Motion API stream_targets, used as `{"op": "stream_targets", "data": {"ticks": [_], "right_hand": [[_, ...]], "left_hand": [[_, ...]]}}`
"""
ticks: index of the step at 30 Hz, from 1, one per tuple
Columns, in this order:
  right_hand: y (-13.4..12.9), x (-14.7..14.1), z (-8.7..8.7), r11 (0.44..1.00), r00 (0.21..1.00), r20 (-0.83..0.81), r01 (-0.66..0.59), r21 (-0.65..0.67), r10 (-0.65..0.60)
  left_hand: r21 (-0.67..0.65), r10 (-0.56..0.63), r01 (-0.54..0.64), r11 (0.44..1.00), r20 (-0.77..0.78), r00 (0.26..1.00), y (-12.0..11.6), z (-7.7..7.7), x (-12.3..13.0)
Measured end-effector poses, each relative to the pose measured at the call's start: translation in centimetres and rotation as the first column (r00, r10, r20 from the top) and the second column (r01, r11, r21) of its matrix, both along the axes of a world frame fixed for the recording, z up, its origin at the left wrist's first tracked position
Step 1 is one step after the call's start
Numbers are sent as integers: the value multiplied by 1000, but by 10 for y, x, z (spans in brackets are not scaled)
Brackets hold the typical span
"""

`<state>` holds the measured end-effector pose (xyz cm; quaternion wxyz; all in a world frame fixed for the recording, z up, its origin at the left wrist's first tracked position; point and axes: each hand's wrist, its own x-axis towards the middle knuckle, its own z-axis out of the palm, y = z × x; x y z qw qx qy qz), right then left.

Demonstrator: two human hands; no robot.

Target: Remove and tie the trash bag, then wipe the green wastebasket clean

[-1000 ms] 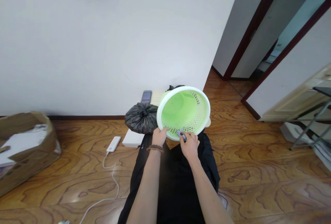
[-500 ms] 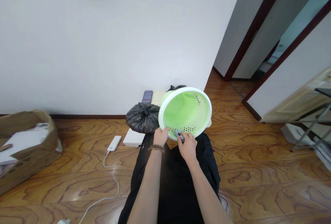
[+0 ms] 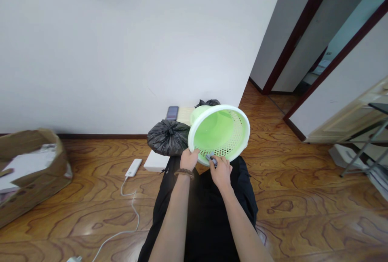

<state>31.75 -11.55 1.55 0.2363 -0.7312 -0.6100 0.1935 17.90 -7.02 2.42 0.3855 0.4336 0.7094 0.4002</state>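
Observation:
A light green plastic basket (image 3: 212, 131) with a white rim and a perforated side is tilted on its side above my lap, its mouth facing me. The fingers of my left hand (image 3: 188, 159) are closed on the rim at the lower left, thumb on the inner side. My right hand (image 3: 222, 171) is closed around a small grey thing (image 3: 211, 157) just inside the lower rim, by the holes; its kind is too small to make out. A tied black plastic bag (image 3: 167, 137) sits left of the basket, and another black bag (image 3: 209, 102) shows partly behind it.
A blurred phone-like rectangle (image 3: 172, 112) stands near the wall. Beside the bag lies a white box (image 3: 156, 162); left of it, a white power strip (image 3: 133, 168) with its cord on the wooden floor. A cardboard box (image 3: 45, 185) with papers stands far left. A doorway opens at right.
The basket has shifted slightly right and down, its mouth tipping a little. My right hand has moved slightly right with the small grey thing. My left hand stays on the rim.

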Motion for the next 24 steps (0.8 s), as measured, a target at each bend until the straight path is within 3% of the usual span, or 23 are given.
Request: {"op": "stream_targets", "data": {"ticks": [5,12,18,24], "right_hand": [[0,1,-2,1000,1000,-18,6,19,-6],[3,1,-6,1000,1000,3,-4,-28,5],[4,12,-5,997,997,39,72,-36,-70],[3,9,-7,998,998,26,62,-28,-62]], "left_hand": [[39,-36,34,999,43,998,3,-10,-6],[57,-71,74,996,-54,996,2,-3,-5],[55,-51,50,997,9,999,2,-4,-3],[45,-14,13,999,34,999,4,-3,-5]]}}
